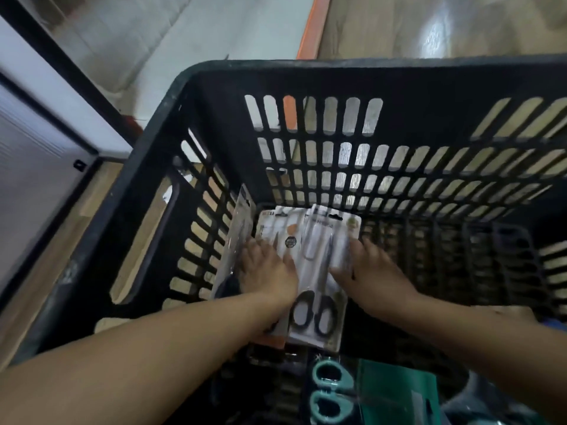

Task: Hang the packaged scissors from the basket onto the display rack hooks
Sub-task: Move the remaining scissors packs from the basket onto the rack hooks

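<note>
Both hands were down inside the black basket (190, 87), the left hand (267, 271) and right hand (368, 271) clasping the edges of a stack of packaged scissors (316, 271) between them. Teal-handled scissors (326, 391) lay nearer the wrists. No display rack showed, so judging by this, hanging had yet to start for these packs.

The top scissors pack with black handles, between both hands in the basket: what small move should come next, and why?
Probably lift it. The left hand and right hand lie on either side of the clear pack of black-handled scissors, which rests on top of other packs on the floor of the black slotted plastic basket. No rack is in view yet.
</note>
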`<state>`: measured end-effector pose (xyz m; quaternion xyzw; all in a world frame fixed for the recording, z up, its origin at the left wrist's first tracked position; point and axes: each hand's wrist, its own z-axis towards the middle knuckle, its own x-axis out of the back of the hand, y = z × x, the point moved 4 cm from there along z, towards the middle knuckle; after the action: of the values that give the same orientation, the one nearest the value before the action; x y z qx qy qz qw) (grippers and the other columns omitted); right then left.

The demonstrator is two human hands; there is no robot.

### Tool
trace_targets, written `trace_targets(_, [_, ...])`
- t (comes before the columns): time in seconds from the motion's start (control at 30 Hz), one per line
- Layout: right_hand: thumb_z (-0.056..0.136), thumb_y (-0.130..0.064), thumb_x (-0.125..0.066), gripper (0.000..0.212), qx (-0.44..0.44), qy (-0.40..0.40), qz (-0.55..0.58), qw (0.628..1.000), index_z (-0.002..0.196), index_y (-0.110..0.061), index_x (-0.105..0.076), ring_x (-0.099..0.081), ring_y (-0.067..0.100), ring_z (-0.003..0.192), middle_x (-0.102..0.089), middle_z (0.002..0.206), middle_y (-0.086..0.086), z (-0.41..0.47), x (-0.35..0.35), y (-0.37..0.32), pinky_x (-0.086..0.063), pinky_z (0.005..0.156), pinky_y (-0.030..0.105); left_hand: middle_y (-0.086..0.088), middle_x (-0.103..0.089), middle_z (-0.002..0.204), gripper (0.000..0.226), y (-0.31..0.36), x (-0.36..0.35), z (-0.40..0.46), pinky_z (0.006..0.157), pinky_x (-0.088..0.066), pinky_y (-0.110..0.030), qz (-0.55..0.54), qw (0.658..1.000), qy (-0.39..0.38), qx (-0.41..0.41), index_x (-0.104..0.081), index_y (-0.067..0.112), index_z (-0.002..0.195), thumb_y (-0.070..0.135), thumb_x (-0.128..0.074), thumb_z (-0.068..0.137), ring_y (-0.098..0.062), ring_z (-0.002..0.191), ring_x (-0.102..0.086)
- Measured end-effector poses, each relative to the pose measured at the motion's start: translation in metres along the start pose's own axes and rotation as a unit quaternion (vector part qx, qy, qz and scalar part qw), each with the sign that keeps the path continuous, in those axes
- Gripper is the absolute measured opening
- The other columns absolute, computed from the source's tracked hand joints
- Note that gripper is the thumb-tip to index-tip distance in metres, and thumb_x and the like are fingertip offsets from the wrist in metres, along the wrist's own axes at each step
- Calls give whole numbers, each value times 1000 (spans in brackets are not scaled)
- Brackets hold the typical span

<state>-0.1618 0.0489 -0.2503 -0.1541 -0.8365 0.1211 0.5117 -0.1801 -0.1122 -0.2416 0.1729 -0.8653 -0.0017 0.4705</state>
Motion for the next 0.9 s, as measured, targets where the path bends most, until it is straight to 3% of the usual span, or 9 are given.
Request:
trace_targets(0.1, [91, -58, -39, 78, -16, -23, -2, 1000, 148, -14, -9, -3, 28, 145, -2, 157, 13, -10, -14, 4, -15, 117, 40, -11, 14, 158, 64, 2, -5, -5, 117, -2, -41, 6, 1000, -14, -2, 5, 3, 149, 40, -16, 102, -27, 145, 11])
trace_targets(0.27, [92, -58, -38, 82, -50, -22, 42, 998, 150, -11, -3, 2, 27, 145, 0, 158, 13, -10, -17, -4, -6, 117, 36, -7, 19, 157, 63, -1, -15, -12, 117, -4, -40, -2, 1000, -12, -15, 8, 9, 150, 41, -18, 102, -23, 145, 14])
trace_targets(0.4, [91, -52, -46, 80, -58, 16, 93, 994, 147, -6, -13, -13, 28, 142, -18, 151, 18, -3, -23, -13, -17, 115, 33, -7, 11, 158, 62, 3, -22, -18, 117, -7, -38, -49, 998, -25, -26, 2, 12, 150, 40, -23, 101, -25, 146, 4])
trace_targets(0.5, [85, -40, -62, 69, -53, 83, 176, 979, 139, -10, -33, -37, 27, 129, -43, 136, 10, 3, -18, -17, -36, 102, 32, -9, 3, 158, 62, 8, -18, -17, 116, -11, -39, -54, 998, -21, -28, -6, 11, 150, 42, -28, 100, -27, 145, -1])
trace_targets(0.57, [82, -33, -67, 65, -68, 102, 219, 968, 135, -12, -37, -41, 27, 126, -47, 133, 9, 6, -12, -17, -38, 97, 31, -10, -8, 154, 63, 10, -13, -16, 113, -17, -40, -43, 999, 0, -24, -14, 12, 147, 45, -35, 98, -28, 143, -8])
trace_targets(0.77, [74, -30, -75, 53, -197, 65, 300, 931, 117, -7, -54, -56, 30, 108, -55, 120, 14, 10, -8, 1, -49, 88, 34, -12, -21, 147, 81, 17, -2, -15, 108, -26, -42, -51, 999, 9, -1, -20, 8, 144, 50, -58, 86, -31, 138, -19])
trace_targets(0.9, [82, -22, -69, 16, -208, -1, 376, 903, 91, -9, -67, -65, 31, 93, -68, 101, 16, 8, -6, 13, -53, 85, 42, -15, -17, 150, 98, 19, 2, -13, 111, -24, -42, -53, 998, -32, 20, -18, 7, 146, 55, -68, 76, -33, 140, -16])
